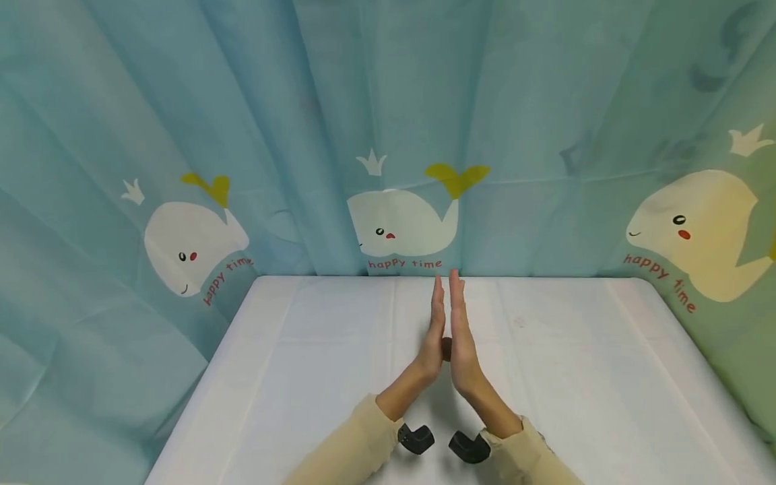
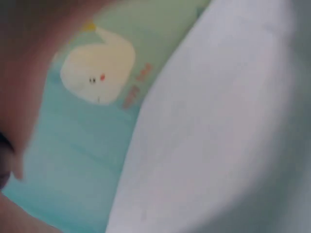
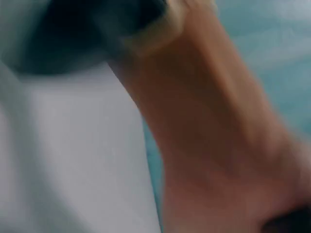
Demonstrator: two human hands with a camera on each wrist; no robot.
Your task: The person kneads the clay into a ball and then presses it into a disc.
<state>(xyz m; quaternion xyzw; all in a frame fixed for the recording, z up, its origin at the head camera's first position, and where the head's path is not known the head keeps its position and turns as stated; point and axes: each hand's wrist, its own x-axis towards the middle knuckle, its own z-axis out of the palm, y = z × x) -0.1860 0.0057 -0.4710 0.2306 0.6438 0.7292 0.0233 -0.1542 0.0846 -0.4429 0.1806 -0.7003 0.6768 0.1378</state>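
Both hands stand upright over the table in the head view, palms facing each other and fingers straight. Between the palms, near their heels, sits a small dark brown rounded object (image 1: 446, 349); its kind I cannot tell. The left hand (image 1: 432, 340) touches it from the left and the right hand (image 1: 463, 350) from the right, so most of it is hidden. A narrow gap runs between the two rows of fingers. A dark edge of the object (image 2: 5, 162) shows at the left border of the left wrist view. Blurred skin fills much of the right wrist view.
Below the hands is a white-covered table (image 1: 327, 377). A blue-green curtain (image 1: 303, 121) printed with white whales hangs right behind its far edge and along the sides. Black wrist cameras (image 1: 416, 439) stick out inward from both beige sleeves (image 1: 358, 441), close over the table.
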